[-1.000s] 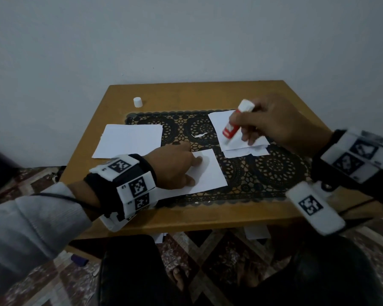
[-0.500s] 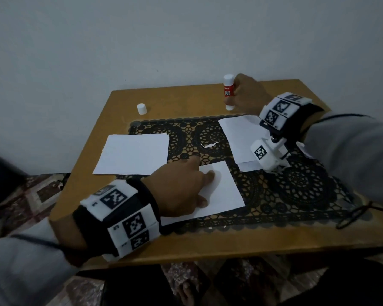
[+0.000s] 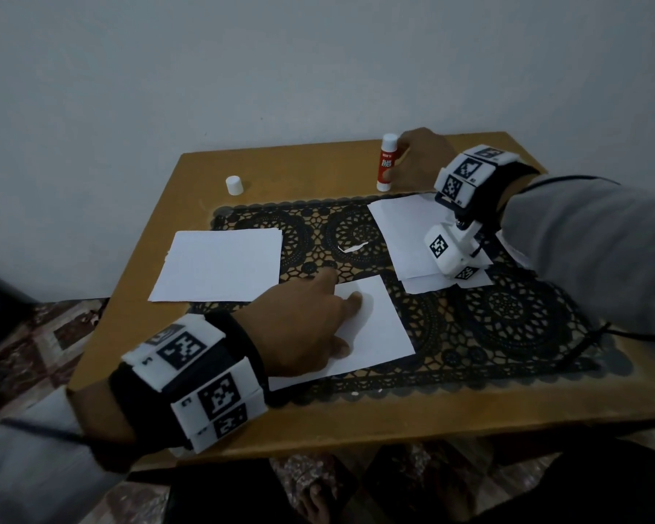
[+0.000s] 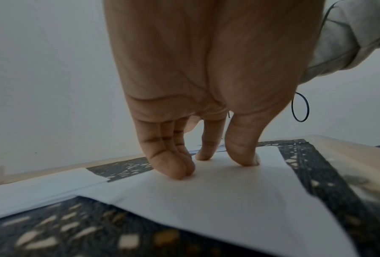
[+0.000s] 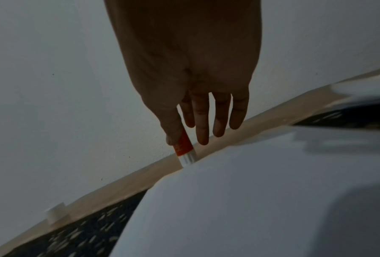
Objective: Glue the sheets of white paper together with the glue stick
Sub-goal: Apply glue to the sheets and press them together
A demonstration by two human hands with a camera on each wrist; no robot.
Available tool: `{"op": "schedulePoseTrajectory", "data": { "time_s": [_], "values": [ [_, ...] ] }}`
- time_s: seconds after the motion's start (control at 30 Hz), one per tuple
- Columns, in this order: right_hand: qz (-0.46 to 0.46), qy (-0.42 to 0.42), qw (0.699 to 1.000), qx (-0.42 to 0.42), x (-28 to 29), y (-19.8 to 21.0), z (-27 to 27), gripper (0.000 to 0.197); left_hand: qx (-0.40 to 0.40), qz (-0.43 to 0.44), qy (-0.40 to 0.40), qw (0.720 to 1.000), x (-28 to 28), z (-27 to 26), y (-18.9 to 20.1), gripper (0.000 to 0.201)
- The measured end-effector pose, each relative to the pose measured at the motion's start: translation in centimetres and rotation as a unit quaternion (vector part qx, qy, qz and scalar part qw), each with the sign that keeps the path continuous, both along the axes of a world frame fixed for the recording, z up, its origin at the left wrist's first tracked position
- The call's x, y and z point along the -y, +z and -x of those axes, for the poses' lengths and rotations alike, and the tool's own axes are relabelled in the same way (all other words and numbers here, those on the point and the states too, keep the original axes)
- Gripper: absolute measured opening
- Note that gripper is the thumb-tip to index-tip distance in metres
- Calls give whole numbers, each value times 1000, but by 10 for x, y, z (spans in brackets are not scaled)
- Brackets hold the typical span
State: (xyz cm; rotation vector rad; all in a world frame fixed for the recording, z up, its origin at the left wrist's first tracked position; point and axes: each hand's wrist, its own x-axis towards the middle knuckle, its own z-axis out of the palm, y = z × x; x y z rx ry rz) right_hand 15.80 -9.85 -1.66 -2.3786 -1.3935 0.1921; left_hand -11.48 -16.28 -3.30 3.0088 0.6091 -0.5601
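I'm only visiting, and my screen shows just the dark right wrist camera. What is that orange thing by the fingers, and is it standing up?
Observer: It is a red and white glue stick. It stands upright on the bare wooden table behind the mat, with the right hand touching its side.
Visitor: What is the other hand doing?
Observer: The left hand presses its fingertips on a white sheet that lies on the black lace mat.
Visitor: Any paper I can't see?
Observer: Yes, another white sheet lies flat further left, overlapping the mat's left edge.
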Motion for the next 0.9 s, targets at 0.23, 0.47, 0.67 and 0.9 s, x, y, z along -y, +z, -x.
{"op": "schedulePoseTrajectory", "data": {
  "time_s": [0.23, 0.47, 0.67, 0.9],
  "values": [
    [8, 0, 1000, 14, 39, 27, -23, 43, -7, -4, 12, 1000, 3, 0, 0, 69],
    [173, 44, 978, 112, 143, 24, -53, 38, -12, -19, 6, 1000, 5, -1, 0, 68],
    [232, 110, 958, 128, 190, 16, -54, 50, -12, -9, 22, 1000, 6, -2, 1, 69],
    [206, 152, 961, 101, 197, 17, -63, 25, -5, -6, 28, 1000, 7, -1, 2, 69]
  ]
}}
